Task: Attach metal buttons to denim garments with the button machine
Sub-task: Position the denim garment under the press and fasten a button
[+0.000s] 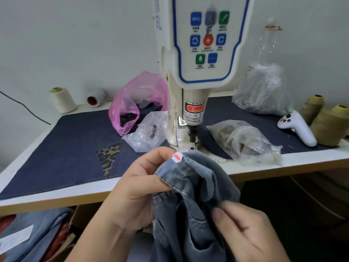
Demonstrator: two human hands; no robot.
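Below the button machine [194, 76], left hand [136, 186] pinching denim garment [190, 201], right hand [245, 229] pinching its fold

You hold a faded blue-grey denim garment [190, 188] with pale stitching along its edge; the small tag [177, 157] at its corner is white with a red mark. The button machine [200, 53] is cream-white; its control panel carries a blue outline, blue and green buttons, and one red-orange round button. Its warning label [194, 108] is red and white with black lettering. The mat [66, 148] on your white table [302, 163] is dark navy, with a leopard-print patch [108, 157] in tan and black. One plastic bag [136, 103] is translucent pink. The thread cones [328, 123] at right are olive-tan; the cone [62, 100] at left is cream. The handheld controller [296, 127] is white with dark buttons.
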